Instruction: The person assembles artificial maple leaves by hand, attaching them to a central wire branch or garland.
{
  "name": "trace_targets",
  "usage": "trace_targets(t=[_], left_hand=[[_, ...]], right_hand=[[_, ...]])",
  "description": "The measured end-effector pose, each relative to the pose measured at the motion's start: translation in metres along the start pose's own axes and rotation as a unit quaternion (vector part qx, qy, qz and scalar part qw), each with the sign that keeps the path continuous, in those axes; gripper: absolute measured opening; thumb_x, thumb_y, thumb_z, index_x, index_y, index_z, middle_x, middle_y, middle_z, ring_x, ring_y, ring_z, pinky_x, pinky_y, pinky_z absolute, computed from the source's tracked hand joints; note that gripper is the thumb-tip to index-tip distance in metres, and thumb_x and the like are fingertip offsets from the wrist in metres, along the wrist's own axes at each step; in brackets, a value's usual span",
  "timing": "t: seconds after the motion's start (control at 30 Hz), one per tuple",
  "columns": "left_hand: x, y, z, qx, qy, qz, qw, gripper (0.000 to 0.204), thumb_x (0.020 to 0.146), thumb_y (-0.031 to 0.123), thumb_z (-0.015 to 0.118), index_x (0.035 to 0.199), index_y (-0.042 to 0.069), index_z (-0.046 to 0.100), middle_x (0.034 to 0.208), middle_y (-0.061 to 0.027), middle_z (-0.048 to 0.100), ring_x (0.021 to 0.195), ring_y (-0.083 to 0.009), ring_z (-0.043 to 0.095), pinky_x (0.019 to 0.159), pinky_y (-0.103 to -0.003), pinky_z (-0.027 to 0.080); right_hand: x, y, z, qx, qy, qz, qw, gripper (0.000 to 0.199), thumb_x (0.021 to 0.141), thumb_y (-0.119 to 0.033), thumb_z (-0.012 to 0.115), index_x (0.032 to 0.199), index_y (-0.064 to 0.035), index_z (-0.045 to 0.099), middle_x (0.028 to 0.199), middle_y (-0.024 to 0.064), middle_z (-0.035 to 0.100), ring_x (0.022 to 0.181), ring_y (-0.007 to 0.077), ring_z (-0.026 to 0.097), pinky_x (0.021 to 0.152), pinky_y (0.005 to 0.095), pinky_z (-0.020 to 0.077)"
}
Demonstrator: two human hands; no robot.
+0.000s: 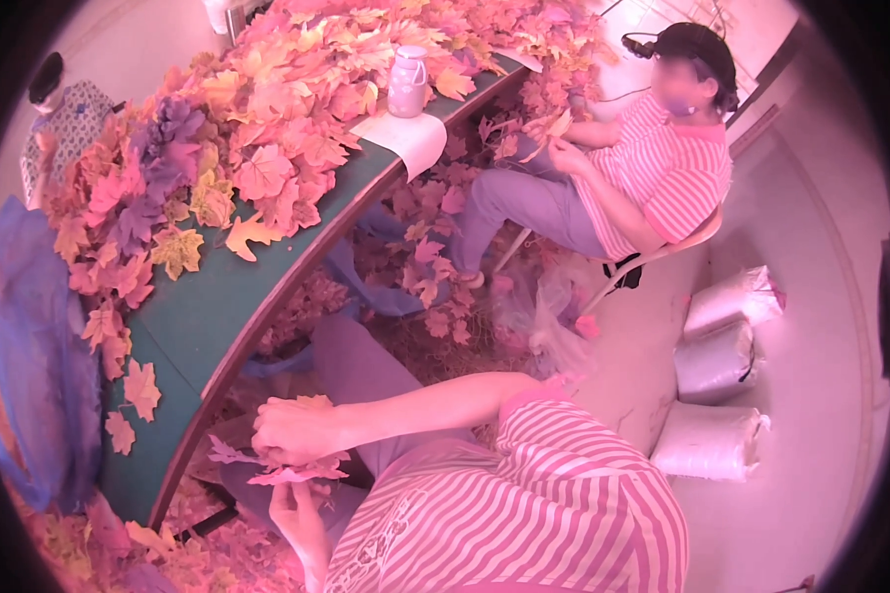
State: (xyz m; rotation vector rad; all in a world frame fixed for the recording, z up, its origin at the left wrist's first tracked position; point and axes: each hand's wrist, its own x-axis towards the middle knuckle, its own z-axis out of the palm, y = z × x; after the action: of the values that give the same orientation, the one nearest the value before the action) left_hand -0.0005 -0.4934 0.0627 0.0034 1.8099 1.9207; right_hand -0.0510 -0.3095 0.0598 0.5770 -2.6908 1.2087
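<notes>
Stack of fabric leaves (pixel 285 469) gripped between right hand (pixel 292 432) and left hand (pixel 292 509), beside green bench (pixel 229 296).

Three fat white sacks (pixel 722 376) lie on the floor (pixel 821 326), at its right side, near the wall. They are stuffed full and tied shut. The top sack (pixel 737 296) has a bit of pink at its end. The middle sack (pixel 714 361) touches it. The bottom sack (pixel 709 442) lies just beside that one. I see no labels, signs or screens.
</notes>
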Motion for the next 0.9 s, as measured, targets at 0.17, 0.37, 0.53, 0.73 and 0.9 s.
trace_targets(t=[0.17, 0.37, 0.53, 0.73, 0.9], left_hand=[[0.003, -0.001, 0.008, 0.003, 0.011, -0.01, 1.0, 0.016, 0.104, 0.011, 0.06, 0.11, -0.003, 0.065, 0.085, -0.0034, 0.066, 0.069, -0.0086, 0.06, 0.063, -0.022, 0.051], [0.003, -0.005, 0.012, 0.008, 0.015, -0.025, 1.0, 0.017, 0.103, 0.011, 0.061, 0.111, -0.003, 0.065, 0.083, -0.0018, 0.062, 0.07, -0.0081, 0.059, 0.064, -0.022, 0.052], [0.003, -0.007, 0.009, -0.036, 0.022, -0.083, 0.996, 0.017, 0.105, 0.018, 0.06, 0.104, 0.001, 0.065, 0.084, -0.0006, 0.057, 0.075, -0.0068, 0.056, 0.069, -0.026, 0.054], [0.017, -0.019, -0.005, -0.054, 0.023, -0.055, 0.997, 0.015, 0.102, 0.016, 0.063, 0.109, 0.004, 0.065, 0.098, -0.0001, 0.063, 0.089, -0.0092, 0.059, 0.082, -0.03, 0.053], [0.025, -0.028, -0.008, -0.072, -0.03, 0.023, 0.997, 0.023, 0.101, 0.009, 0.062, 0.122, 0.0, 0.064, 0.112, -0.0057, 0.07, 0.1, -0.0151, 0.066, 0.09, -0.03, 0.054]], right_hand=[[0.008, 0.008, 0.014, -0.021, 0.007, -0.009, 1.0, 0.013, 0.074, -0.019, 0.069, 0.069, -0.006, 0.068, 0.071, 0.0105, 0.064, 0.082, 0.031, 0.059, 0.079, 0.0415, 0.0426], [-0.001, 0.009, 0.018, 0.005, 0.039, -0.016, 0.999, 0.011, 0.069, -0.017, 0.072, 0.066, -0.007, 0.067, 0.069, 0.0108, 0.064, 0.081, 0.0305, 0.06, 0.082, 0.0414, 0.0417], [-0.012, 0.023, 0.017, -0.014, -0.082, 0.021, 0.996, 0.024, 0.08, -0.025, 0.069, 0.092, -0.004, 0.072, 0.103, 0.013, 0.067, 0.108, 0.0305, 0.058, 0.098, 0.0417, 0.0429], [-0.032, 0.0, 0.006, 0.031, 0.149, -0.029, 0.988, 0.03, 0.085, -0.031, 0.072, 0.099, -0.0046, 0.065, 0.099, 0.0109, 0.061, 0.103, 0.0321, 0.058, 0.094, 0.0433, 0.0446], [-0.05, -0.013, 0.003, 0.076, 0.056, 0.079, 0.992, 0.029, 0.081, -0.024, 0.076, 0.097, -0.0038, 0.063, 0.097, 0.0146, 0.065, 0.099, 0.0351, 0.063, 0.08, 0.0462, 0.0513]])
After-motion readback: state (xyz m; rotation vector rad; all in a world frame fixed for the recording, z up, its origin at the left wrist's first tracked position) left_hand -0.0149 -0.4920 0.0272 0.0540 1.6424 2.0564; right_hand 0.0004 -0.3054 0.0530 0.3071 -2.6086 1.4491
